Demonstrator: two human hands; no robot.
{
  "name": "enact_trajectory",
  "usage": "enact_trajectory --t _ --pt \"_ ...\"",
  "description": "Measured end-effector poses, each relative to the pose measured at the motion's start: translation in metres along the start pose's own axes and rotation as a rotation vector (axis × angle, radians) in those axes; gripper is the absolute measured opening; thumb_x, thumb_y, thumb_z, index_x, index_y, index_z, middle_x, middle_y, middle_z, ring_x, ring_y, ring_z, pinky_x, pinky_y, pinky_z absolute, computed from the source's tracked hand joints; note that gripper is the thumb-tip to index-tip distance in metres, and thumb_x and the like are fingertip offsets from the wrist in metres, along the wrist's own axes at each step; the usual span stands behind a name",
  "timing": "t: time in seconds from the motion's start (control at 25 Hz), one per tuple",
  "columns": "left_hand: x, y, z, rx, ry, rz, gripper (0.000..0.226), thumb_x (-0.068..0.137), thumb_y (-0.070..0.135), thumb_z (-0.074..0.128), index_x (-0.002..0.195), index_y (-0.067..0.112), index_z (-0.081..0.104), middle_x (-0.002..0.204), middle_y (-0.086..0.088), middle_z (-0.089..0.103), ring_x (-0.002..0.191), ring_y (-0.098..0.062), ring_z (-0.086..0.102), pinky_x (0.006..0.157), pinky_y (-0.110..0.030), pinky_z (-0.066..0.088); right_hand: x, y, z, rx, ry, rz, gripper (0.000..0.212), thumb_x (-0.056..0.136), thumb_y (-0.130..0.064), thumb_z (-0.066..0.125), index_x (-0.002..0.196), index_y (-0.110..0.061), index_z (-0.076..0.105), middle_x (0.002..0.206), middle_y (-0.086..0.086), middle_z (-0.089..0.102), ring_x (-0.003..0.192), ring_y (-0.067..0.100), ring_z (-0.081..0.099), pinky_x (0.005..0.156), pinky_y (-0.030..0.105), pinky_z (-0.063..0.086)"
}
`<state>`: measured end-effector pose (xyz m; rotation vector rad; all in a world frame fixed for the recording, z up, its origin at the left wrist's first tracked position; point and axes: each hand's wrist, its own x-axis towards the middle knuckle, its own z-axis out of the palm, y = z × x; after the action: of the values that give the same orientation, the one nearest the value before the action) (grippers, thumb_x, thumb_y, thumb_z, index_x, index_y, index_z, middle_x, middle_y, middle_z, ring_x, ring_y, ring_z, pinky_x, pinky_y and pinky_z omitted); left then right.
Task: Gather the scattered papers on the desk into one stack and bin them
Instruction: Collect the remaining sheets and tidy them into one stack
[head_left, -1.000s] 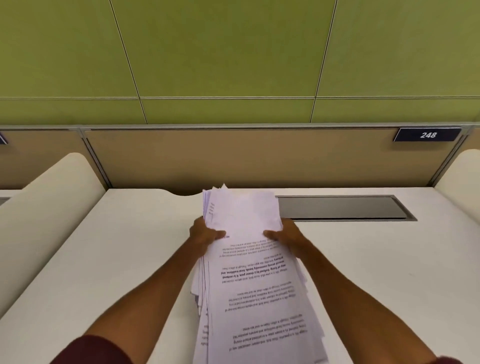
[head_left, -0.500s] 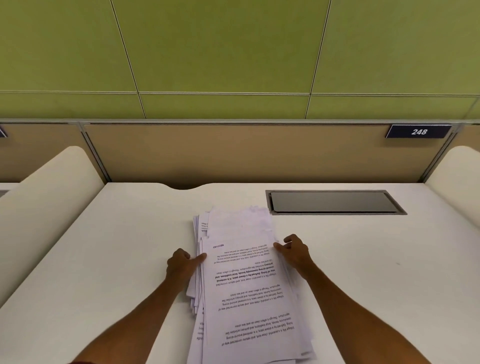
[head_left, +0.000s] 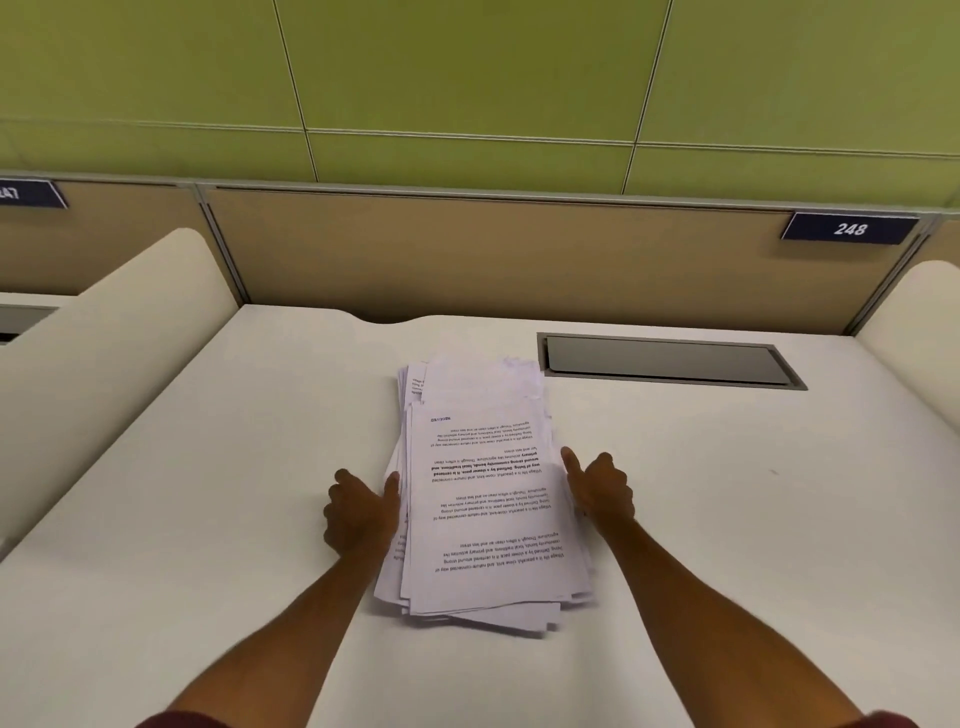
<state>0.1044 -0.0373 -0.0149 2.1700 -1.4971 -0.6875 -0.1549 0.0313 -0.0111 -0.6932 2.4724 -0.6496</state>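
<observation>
A stack of printed white papers (head_left: 483, 499) lies flat on the white desk (head_left: 208, 519), its sheets slightly fanned at the near and far ends. My left hand (head_left: 358, 514) is against the stack's left edge, with the thumb on the edge and the fingers curled beside it. At the right edge is my right hand (head_left: 600, 491), its index fingertip touching the paper and the other fingers curled. The two hands squeeze the stack between them. No bin is in view.
A grey recessed cable hatch (head_left: 670, 361) sits in the desk just behind and to the right of the stack. Cream side dividers (head_left: 104, 353) stand at left and right. A tan back panel carries a plate reading 248 (head_left: 849, 228).
The stack was held raised at its far end one second ago; it now lies flat on the desk. Both hands have slid toward me along its sides.
</observation>
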Motion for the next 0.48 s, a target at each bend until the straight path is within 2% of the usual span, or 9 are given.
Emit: enact_trajectory --t 0.12,0.24,0.32,0.4,0.48 --pt "-0.027 -0.001 -0.001 0.022 -0.051 -0.020 0.069 0.086 0.059 0.051 0.124 0.003 0.039 0.116 -0.021 0.061 0.105 -0.040 0.060 0.087 -0.044 0.047 -0.019 0.004 0.002 -0.019 -0.007 0.038 0.068 0.092 -0.060 0.045 0.130 -0.003 0.046 0.133 0.017 0.054 0.123 0.038 0.052 0.099 0.044 0.043" --pt "-0.041 -0.003 -0.005 -0.057 -0.178 -0.099 0.071 0.084 0.057 0.058 0.125 0.002 0.039 0.123 -0.021 0.058 0.111 -0.038 0.057 0.091 -0.043 0.045 -0.040 0.011 0.001 -0.022 -0.106 0.046 0.065 0.087 -0.050 0.061 0.131 -0.004 0.049 0.136 0.015 0.054 0.126 0.035 0.051 0.101 0.042 0.043" --pt "-0.045 -0.010 -0.009 -0.205 -0.311 -0.139 0.070 0.079 0.046 0.071 0.124 0.000 0.043 0.126 -0.020 0.057 0.111 -0.036 0.057 0.090 -0.040 0.046 -0.057 0.018 0.002 0.004 -0.161 0.040 0.064 0.082 -0.040 0.071 0.129 -0.002 0.050 0.134 0.015 0.055 0.125 0.034 0.052 0.102 0.040 0.046" --pt "-0.049 -0.018 -0.013 -0.335 -0.435 -0.133 0.063 0.073 0.026 0.081 0.119 -0.002 0.048 0.125 -0.018 0.058 0.104 -0.032 0.059 0.085 -0.036 0.051 -0.071 0.025 0.003 0.067 -0.185 0.034 0.066 0.077 -0.028 0.079 0.129 0.001 0.048 0.134 0.017 0.055 0.124 0.034 0.053 0.102 0.042 0.047" --pt "-0.056 -0.021 -0.020 -0.395 -0.448 -0.055 0.060 0.069 0.012 0.083 0.116 -0.002 0.049 0.125 -0.018 0.059 0.107 -0.033 0.061 0.088 -0.039 0.053 -0.083 0.033 0.002 0.226 -0.174 0.001 0.062 0.075 -0.018 0.082 0.125 0.002 0.052 0.129 0.019 0.058 0.118 0.035 0.057 0.099 0.042 0.050"
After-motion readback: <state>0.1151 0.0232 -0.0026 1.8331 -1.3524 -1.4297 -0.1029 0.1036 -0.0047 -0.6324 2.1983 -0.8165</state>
